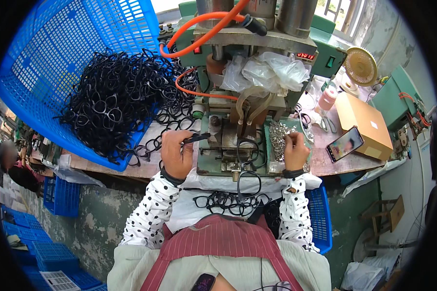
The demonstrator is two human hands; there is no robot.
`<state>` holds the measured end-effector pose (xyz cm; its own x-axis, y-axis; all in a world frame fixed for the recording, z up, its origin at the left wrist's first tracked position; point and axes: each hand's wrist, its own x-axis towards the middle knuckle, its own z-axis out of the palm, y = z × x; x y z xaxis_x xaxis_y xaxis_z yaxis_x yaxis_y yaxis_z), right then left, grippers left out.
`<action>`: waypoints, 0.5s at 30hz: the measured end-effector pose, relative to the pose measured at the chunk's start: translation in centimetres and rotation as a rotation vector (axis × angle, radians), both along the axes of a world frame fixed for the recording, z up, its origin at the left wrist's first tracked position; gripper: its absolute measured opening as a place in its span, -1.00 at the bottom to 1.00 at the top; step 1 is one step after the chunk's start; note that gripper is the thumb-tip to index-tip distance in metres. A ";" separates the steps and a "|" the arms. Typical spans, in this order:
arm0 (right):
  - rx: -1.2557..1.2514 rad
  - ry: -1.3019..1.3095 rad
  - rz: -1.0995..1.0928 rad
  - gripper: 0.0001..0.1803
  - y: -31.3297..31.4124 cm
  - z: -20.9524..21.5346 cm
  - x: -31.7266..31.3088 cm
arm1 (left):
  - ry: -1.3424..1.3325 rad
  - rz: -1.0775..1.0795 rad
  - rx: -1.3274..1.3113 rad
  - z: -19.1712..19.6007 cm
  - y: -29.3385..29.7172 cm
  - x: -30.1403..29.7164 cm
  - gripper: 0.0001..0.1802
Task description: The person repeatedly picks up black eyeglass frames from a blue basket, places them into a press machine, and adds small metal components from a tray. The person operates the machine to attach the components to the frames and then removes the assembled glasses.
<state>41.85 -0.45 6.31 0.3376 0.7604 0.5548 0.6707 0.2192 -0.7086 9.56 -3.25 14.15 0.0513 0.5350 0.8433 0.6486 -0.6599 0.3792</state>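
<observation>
My left hand (176,153) is closed on a black eyeglass frame part (195,138), holding it toward the green press machine (238,92). Over a pile of small silver metal pieces (278,138) on the machine bed, my right hand (295,151) has its fingers pinched; whether it holds a piece is hidden. A black eyeglass frame (247,150) lies on the fixture between my hands. Several finished black frames (230,201) rest on the white cloth in my lap.
A tilted blue plastic basket (43,72) at left spills a heap of black frames (114,99). An orange hose (199,34) loops over the machine. A phone (344,144), a cardboard box (364,123), scissors and a small fan (360,66) are at right. Blue crates stack at lower left.
</observation>
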 end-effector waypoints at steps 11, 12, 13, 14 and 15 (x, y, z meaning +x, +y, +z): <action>0.110 0.264 0.167 -0.87 -0.7 4.0 -5.1 | -0.360 -0.109 -0.227 5.1 0.9 4.1 -0.82; 0.142 0.251 0.184 -0.87 -0.9 4.5 -5.8 | -0.348 -0.106 -0.187 5.3 0.6 4.2 -0.82; 0.176 0.240 0.201 -0.88 -1.1 5.0 -6.5 | -0.335 -0.104 -0.146 5.3 0.2 4.2 -0.83; 0.209 0.228 0.217 -0.88 -1.3 5.5 -7.2 | -0.322 -0.102 -0.105 5.3 -0.3 4.2 -0.83; 0.198 0.255 0.257 -0.89 -1.7 5.8 -7.7 | -0.301 -0.118 -0.094 5.5 -0.9 4.1 -0.83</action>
<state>34.15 -2.18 12.14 0.2963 0.7244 0.6224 0.3851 0.5057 -0.7720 13.69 -4.15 19.68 -0.1262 0.6162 0.7774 0.4196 -0.6770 0.6046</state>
